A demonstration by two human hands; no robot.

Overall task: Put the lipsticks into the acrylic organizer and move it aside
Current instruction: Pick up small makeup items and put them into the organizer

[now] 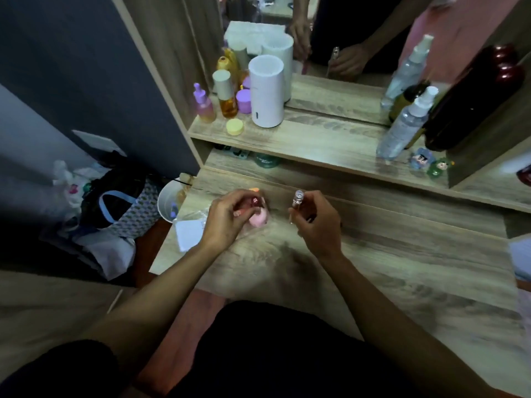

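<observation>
- Right hand (317, 222) has its fingers pinched on a slim clear-capped lipstick tube (296, 203), upright above the counter (373, 268).
- Left hand (227, 222) fingers are curled around pink and dark-red lipsticks (256, 209).
- The tubes look light, rigid and slick; a mid-barrel hold seems best.
- The acrylic organizer can't be made out clearly.

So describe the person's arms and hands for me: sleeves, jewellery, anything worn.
Both forearms are bare up to the bottom edge of the picture; no sleeves show. The left hand and the right hand wear no gloves, and I can make out no rings, watch or bracelets on either wrist. The picture is slightly blurred, so fine details such as nail polish cannot be told.
</observation>
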